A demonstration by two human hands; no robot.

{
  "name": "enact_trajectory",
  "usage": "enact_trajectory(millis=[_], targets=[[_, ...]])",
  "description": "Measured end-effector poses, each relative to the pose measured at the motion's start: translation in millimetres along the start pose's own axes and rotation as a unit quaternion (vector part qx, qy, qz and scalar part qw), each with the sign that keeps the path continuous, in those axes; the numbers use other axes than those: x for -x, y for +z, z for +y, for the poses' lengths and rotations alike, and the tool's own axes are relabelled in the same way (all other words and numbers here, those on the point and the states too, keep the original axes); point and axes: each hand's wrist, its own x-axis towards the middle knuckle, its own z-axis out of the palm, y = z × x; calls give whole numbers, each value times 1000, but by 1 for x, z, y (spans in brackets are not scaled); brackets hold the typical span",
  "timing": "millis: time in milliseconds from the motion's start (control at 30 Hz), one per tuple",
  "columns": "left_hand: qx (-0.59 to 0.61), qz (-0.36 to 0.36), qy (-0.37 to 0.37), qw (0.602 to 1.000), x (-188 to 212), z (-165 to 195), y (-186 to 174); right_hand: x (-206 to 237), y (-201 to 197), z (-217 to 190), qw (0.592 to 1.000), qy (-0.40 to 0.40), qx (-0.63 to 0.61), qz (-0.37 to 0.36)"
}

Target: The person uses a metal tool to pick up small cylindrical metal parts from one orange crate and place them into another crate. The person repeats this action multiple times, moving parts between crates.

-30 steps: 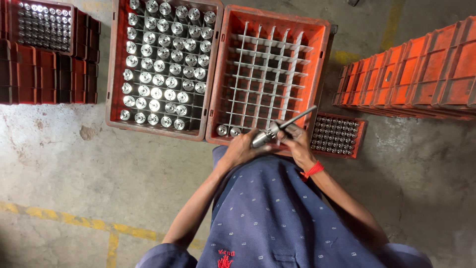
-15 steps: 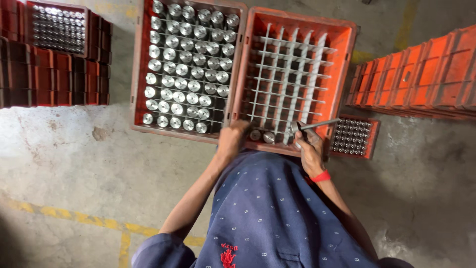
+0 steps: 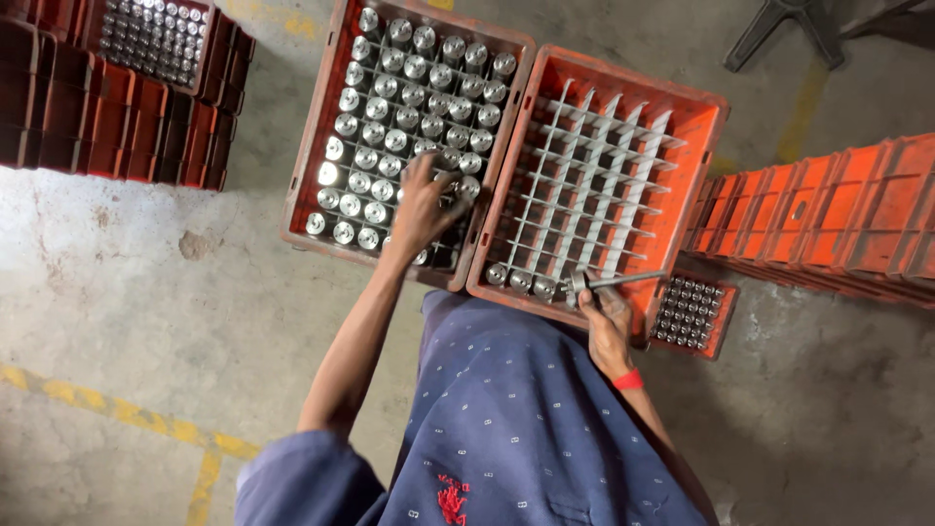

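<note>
Two orange crates sit side by side on the concrete floor. The left crate (image 3: 310,146) is nearly full of upright shiny metal cylinders (image 3: 390,107). My left hand (image 3: 426,205) reaches into its near right corner, fingers spread over the cylinders there; whether it grips one is unclear. The right crate (image 3: 696,166) has a white divider grid, with a few cylinders (image 3: 521,280) in its near row. My right hand (image 3: 606,317), with a red wristband, rests at that crate's near edge and holds a thin metal tool (image 3: 618,281) lying across the rim.
Stacked dark red crates (image 3: 107,136) stand at the left, one holding more cylinders. A row of orange crates (image 3: 838,214) lies at the right, and a small tray of little metal parts (image 3: 690,312) sits beside the right crate. A yellow line (image 3: 117,414) crosses the floor.
My left hand has left the right crate's near edge and moved left into the full crate. My right hand stays at the right crate's edge with the tool.
</note>
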Motion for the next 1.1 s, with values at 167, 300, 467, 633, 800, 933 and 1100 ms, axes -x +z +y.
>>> enact_trajectory(millis=[167,300,467,633,800,933,1100], targets=[[367,137,-58,918,6,35,-16,11,-1,-20,999,26,-29,15],[660,-6,-283,696,12,95,54,8,7,-45,1000,22,3,-16],[212,-59,-201,954,61,156,85,9,5,-72,999,7,-22,-36],[169,-94,-192,962,73,207,101,18,-10,-87,997,-33,36,-57],[169,-178,-167,955,70,223,118,18,-43,-79,983,-107,85,-126],[212,-233,-178,932,74,226,126,1,-75,-64,984,-47,59,-160],[218,-246,-168,929,74,228,128,-2,-86,-41,989,-2,60,-133]])
